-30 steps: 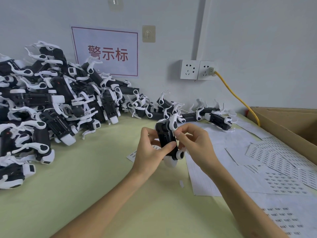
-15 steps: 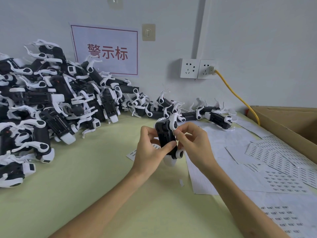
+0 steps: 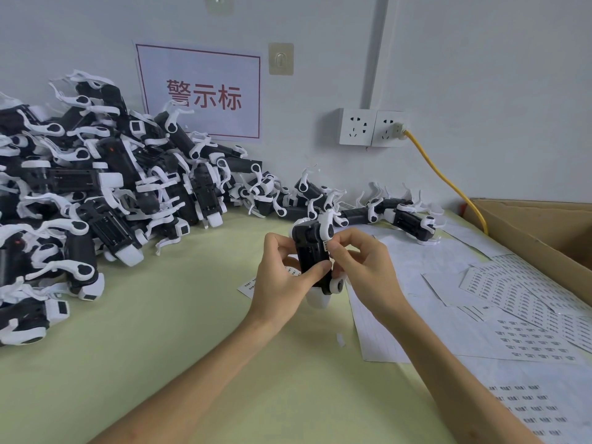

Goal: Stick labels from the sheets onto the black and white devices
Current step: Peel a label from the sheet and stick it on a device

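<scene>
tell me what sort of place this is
Most likely a factory labelling bench: a big heap of identical black and white plastic devices piled against the wall, white printed label sheets spread over the pale green tabletop, and an open brown cardboard box at the right edge.

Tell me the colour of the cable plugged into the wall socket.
Yellow, seen best in the head view: the cable leaves the wall socket.

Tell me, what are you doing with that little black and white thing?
A person's left hand grips one black and white device upright, and the right hand pinches a small white label against its side. A pile of the same devices lies on the table to the left; label sheets lie on the right.
</scene>
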A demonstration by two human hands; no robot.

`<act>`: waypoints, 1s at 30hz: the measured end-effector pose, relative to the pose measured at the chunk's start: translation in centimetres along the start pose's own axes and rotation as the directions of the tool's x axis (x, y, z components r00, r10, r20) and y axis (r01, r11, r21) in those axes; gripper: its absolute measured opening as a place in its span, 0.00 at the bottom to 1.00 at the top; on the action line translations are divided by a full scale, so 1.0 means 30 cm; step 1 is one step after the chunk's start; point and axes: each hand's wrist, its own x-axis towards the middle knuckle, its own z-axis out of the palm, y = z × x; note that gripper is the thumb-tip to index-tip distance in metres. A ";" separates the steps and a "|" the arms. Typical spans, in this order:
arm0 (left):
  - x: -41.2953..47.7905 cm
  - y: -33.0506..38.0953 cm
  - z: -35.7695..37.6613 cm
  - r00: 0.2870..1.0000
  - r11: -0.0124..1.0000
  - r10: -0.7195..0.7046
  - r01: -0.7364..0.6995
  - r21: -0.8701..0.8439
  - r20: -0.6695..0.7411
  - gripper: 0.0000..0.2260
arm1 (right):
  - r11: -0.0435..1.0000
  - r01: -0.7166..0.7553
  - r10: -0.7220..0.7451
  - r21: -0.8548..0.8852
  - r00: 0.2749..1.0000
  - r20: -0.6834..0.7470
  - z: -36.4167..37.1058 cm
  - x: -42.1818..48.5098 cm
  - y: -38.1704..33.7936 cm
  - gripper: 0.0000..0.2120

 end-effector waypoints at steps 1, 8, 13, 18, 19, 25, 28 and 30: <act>-0.001 -0.001 0.000 1.000 1.000 -0.001 0.001 0.001 -0.003 0.23 | 1.000 -0.004 0.004 0.001 1.000 -0.003 0.001 0.000 0.001 0.08; -0.003 -0.004 0.000 1.000 1.000 -0.004 0.004 0.002 -0.019 0.24 | 1.000 -0.009 0.009 -0.015 1.000 -0.029 0.009 0.002 0.008 0.08; -0.003 -0.001 0.001 1.000 1.000 -0.001 0.001 0.001 -0.018 0.24 | 1.000 -0.006 0.005 -0.022 1.000 -0.026 0.007 0.004 0.011 0.07; -0.003 0.000 -0.001 1.000 1.000 0.010 -0.009 0.008 -0.014 0.23 | 1.000 -0.007 0.006 -0.020 1.000 -0.024 0.005 0.001 0.010 0.08; -0.003 0.001 -0.001 1.000 1.000 0.010 -0.010 0.009 -0.012 0.23 | 1.000 -0.007 0.007 -0.020 1.000 -0.024 0.005 0.001 0.008 0.08; -0.005 0.005 -0.002 1.000 1.000 0.007 -0.007 0.010 -0.006 0.24 | 1.000 -0.006 0.006 -0.027 1.000 -0.018 0.004 0.003 0.005 0.08; -0.007 0.009 -0.002 1.000 1.000 0.002 -0.002 0.011 -0.004 0.25 | 1.000 -0.014 0.014 -0.018 1.000 -0.021 0.005 0.002 0.005 0.09; -0.008 0.009 -0.001 1.000 1.000 0.002 -0.002 0.013 -0.001 0.25 | 1.000 -0.014 0.014 -0.020 1.000 -0.024 0.006 0.001 0.006 0.09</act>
